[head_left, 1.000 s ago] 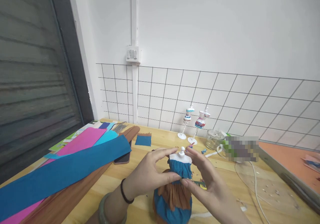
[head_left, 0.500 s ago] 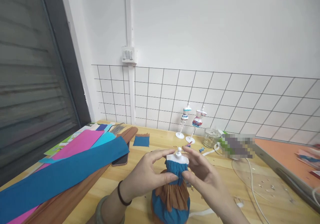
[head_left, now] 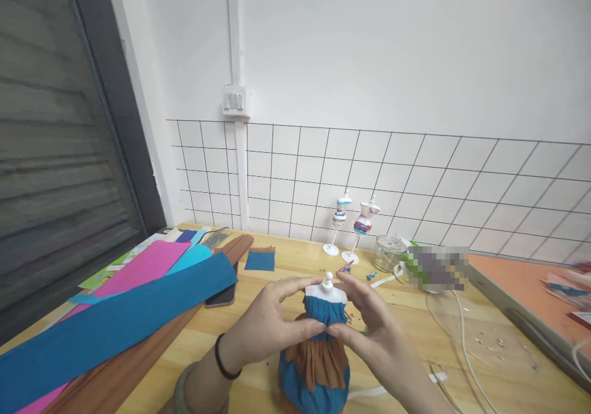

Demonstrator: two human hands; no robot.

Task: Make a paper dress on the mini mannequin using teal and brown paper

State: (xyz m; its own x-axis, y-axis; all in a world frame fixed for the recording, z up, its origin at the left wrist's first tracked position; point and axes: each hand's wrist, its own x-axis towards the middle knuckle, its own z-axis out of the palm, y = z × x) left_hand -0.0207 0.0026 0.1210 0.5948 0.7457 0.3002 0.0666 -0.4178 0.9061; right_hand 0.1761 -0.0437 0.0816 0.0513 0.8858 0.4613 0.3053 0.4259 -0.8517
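Note:
Low in the middle of the head view stands a miniature dress form, white at its shoulders and neck knob. It wears a pleated blue crepe-paper bodice, a brown ruffle and a puffed blue skirt. My left hand is closed around the bodice from the left, thumb across the front at the waist. From the right, my right hand grips it too. The two thumb tips nearly meet at the waist. My other fingers reach behind the form, where their tips are partly hidden.
Blue crepe paper and brown crepe paper strips lie on the left, over pink sheets and a phone. Two small dressed forms stand by the wall grid. A glass jar, a white cord and an orange board are on the right.
My right thumb has slid left and down across the bodice front, closer to my left thumb. The front of the bodice now looks flatter there. The view has shifted slightly.

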